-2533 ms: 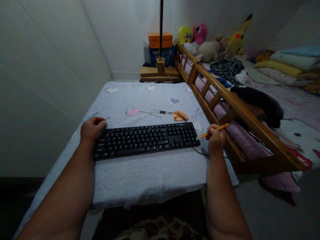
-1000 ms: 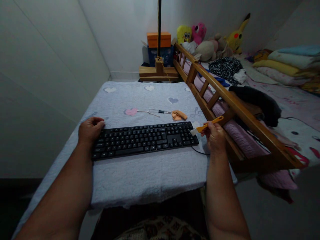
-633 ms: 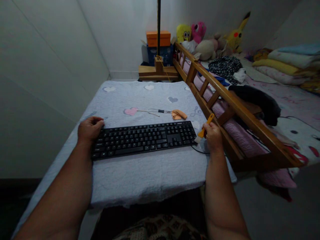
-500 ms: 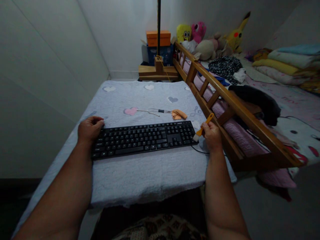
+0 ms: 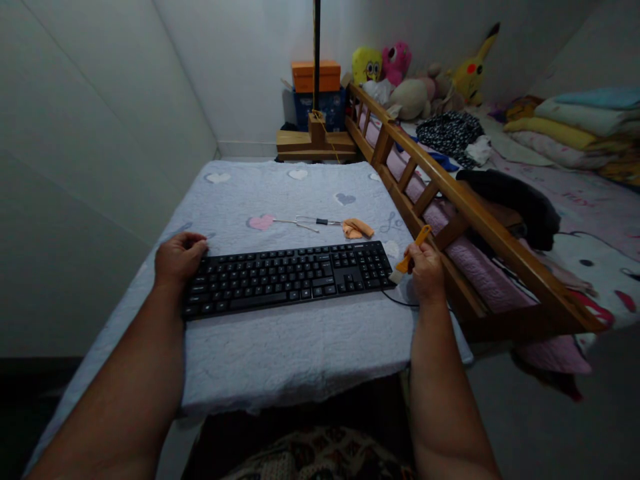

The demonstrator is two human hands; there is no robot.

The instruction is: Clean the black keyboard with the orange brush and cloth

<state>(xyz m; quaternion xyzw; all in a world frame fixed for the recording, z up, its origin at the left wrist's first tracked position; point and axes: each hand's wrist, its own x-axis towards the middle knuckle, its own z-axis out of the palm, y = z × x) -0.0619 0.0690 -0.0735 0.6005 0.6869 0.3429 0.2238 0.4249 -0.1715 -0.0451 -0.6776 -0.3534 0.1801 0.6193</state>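
A black keyboard (image 5: 287,277) lies across a table covered with a pale blue cloth (image 5: 295,347) with heart patches. My left hand (image 5: 177,257) is closed round the keyboard's left end. My right hand (image 5: 425,270) is closed on a small brush with an orange handle (image 5: 419,239); its white bristles (image 5: 397,275) sit at the keyboard's right edge. The keyboard's black cable (image 5: 400,303) runs out under my right hand.
Behind the keyboard lie a metal tool with a black grip (image 5: 310,221) and a folded orange cloth (image 5: 357,229). A wooden bed rail (image 5: 450,200) runs along the table's right side, with bedding and plush toys (image 5: 415,80) beyond. A pole on a wooden base (image 5: 316,137) stands at the back.
My right hand has drawn the brush in from the right of the keyboard to its right edge and tilted the handle more upright. My left hand has stayed on the keyboard's left end.
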